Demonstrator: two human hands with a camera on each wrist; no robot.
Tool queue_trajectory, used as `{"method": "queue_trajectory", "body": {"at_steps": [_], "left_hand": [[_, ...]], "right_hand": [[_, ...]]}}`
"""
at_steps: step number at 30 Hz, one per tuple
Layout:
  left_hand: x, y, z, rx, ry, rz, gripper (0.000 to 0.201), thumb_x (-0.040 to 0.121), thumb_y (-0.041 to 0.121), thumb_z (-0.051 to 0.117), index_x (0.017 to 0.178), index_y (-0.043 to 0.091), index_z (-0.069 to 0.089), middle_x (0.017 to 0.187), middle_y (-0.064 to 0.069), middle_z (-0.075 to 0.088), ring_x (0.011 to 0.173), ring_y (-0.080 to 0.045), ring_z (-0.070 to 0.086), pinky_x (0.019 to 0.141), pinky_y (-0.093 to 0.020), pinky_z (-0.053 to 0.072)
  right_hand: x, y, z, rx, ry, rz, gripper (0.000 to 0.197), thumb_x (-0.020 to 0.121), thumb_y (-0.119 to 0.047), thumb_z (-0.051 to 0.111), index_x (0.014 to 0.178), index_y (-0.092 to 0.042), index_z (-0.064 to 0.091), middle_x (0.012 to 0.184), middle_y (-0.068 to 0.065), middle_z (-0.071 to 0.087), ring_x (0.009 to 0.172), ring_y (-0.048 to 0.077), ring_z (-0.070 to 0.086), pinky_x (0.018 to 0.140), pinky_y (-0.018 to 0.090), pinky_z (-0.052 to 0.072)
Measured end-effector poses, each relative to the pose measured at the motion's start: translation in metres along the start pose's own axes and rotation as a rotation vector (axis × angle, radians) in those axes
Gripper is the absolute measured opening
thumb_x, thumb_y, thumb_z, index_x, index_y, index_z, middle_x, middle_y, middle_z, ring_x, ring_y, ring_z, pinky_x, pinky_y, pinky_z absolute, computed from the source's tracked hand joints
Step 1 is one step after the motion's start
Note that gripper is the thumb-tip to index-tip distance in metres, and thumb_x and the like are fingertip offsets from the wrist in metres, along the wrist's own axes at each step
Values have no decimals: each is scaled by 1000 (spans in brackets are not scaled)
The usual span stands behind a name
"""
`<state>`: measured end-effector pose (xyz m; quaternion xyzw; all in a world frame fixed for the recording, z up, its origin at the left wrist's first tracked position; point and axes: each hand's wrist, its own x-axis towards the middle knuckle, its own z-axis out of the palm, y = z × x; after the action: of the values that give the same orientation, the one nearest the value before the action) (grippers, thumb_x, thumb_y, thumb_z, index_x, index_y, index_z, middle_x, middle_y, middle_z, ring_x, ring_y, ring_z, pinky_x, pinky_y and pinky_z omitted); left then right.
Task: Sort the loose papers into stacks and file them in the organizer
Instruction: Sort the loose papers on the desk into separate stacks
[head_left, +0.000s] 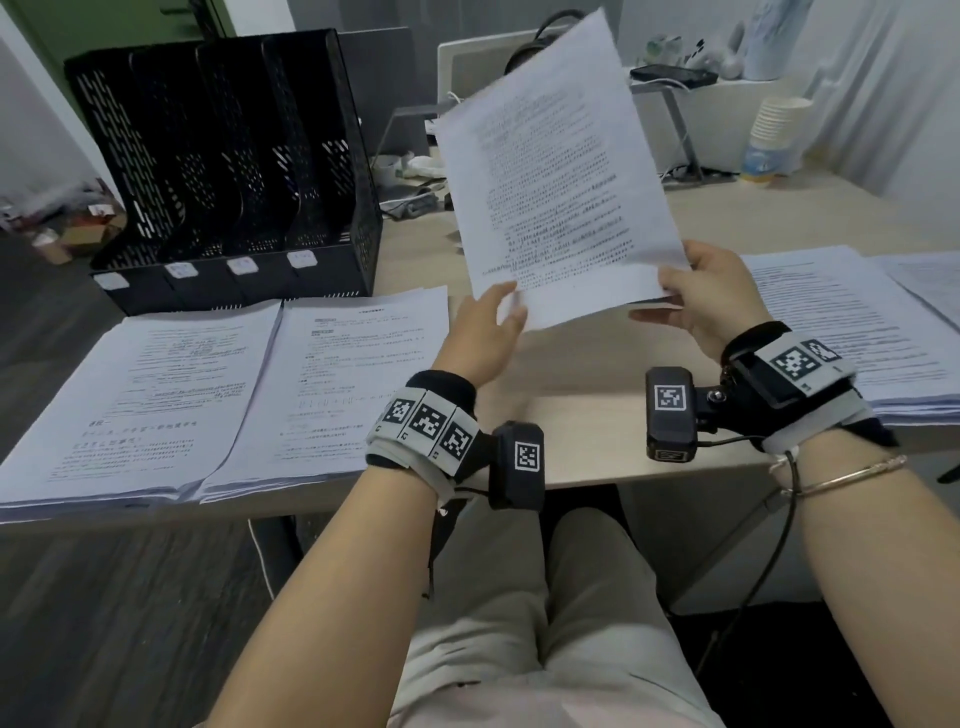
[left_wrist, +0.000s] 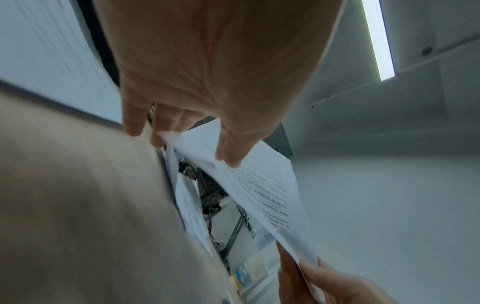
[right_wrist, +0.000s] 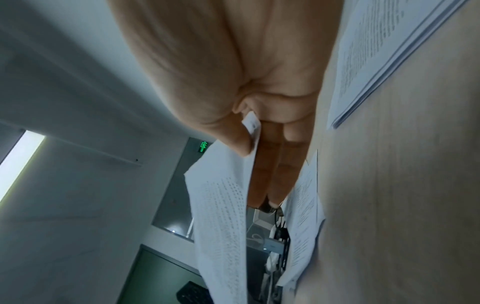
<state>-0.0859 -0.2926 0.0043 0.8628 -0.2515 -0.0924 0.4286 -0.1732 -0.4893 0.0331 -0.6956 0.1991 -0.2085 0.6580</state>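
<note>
A thin sheaf of printed white papers (head_left: 556, 171) is held up, tilted, above the wooden desk (head_left: 587, 415). My left hand (head_left: 506, 306) pinches its lower left corner, thumb on the printed face and fingers behind. My right hand (head_left: 670, 291) pinches the lower right corner the same way. The left wrist view shows the left hand (left_wrist: 192, 144) on the sheaf (left_wrist: 262, 185); the right wrist view shows the right hand (right_wrist: 255, 156) on the sheaf (right_wrist: 223, 205). A black mesh organizer (head_left: 223, 156) with several upright slots stands at the back left.
Two paper stacks (head_left: 140, 395) (head_left: 332, 374) lie side by side in front of the organizer. Another thick stack (head_left: 831, 322) lies right of my right hand, with more sheets (head_left: 930, 280) beyond. Stacked paper cups (head_left: 779, 130) and clutter (head_left: 415, 176) sit at the back.
</note>
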Motion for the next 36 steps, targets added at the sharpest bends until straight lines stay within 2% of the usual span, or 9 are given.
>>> {"method": "queue_trajectory", "body": {"at_steps": [4, 5, 7, 9, 14, 21, 25, 30, 36], "left_hand": [[0, 2, -17, -79, 213, 75, 40, 97, 13, 47, 136, 18, 45, 144, -7, 36, 131, -18, 38, 92, -4, 23], [-1, 2, -21, -88, 257, 89, 39, 95, 9, 47, 134, 17, 47, 142, -6, 37, 129, -19, 40, 95, -6, 25], [-3, 2, -26, -124, 320, 105, 38, 92, 5, 47, 128, 17, 52, 135, -4, 44, 122, -25, 47, 105, -28, 36], [-5, 2, -31, -140, 320, 105, 41, 89, 0, 46, 125, 17, 55, 130, -2, 49, 117, -30, 51, 103, -41, 41], [-6, 2, -36, -59, 213, 52, 55, 79, -14, 35, 126, 8, 55, 129, -3, 53, 120, -18, 49, 101, -30, 43], [6, 11, -44, -126, 525, -74, 55, 83, -12, 35, 135, 5, 44, 139, -13, 42, 129, -22, 39, 105, -21, 30], [15, 25, -33, -107, 497, -58, 54, 86, -9, 37, 139, 4, 39, 143, -11, 37, 132, -20, 36, 99, -13, 26], [24, 56, 5, -178, 403, 11, 57, 82, -12, 35, 136, 6, 41, 138, -9, 42, 129, -22, 40, 110, -28, 31], [29, 99, 57, -204, 209, 130, 61, 83, -15, 31, 140, 6, 34, 144, -8, 35, 134, -19, 33, 113, -30, 29]], "right_hand": [[2, -3, 1, 39, -20, 14, 35, 91, 8, 35, 113, -10, 56, 93, 8, 63, 66, 21, 65, 60, 29, 59], [3, -3, 2, 42, -27, 19, 34, 91, 7, 36, 112, -11, 56, 89, 8, 62, 60, 18, 64, 60, 29, 59], [3, -2, 3, 25, -39, 27, 34, 91, 6, 38, 112, -13, 57, 82, 6, 61, 50, 13, 61, 56, 28, 56], [3, 0, 3, -18, -53, 38, 34, 91, 4, 40, 113, -15, 58, 77, 4, 57, 46, 11, 55, 50, 25, 51], [0, 4, -1, 14, 14, 74, 33, 93, -4, 50, 121, -20, 46, 83, 5, 58, 55, 14, 56, 53, 25, 45], [-17, 6, -18, -59, -147, 75, 41, 91, -10, 59, 130, -19, 51, 97, 11, 69, 73, 19, 66, 68, 29, 52], [-23, 8, -29, -109, -162, 58, 42, 91, -8, 56, 132, -19, 51, 100, 13, 69, 76, 19, 67, 71, 31, 53], [-30, 3, -51, -151, -155, -13, 49, 90, -9, 58, 136, -25, 47, 102, 13, 68, 89, 20, 69, 75, 31, 57], [-35, -6, -86, -85, -63, -46, 56, 91, -14, 59, 140, -30, 39, 107, 10, 65, 97, 20, 67, 82, 34, 56]]}}
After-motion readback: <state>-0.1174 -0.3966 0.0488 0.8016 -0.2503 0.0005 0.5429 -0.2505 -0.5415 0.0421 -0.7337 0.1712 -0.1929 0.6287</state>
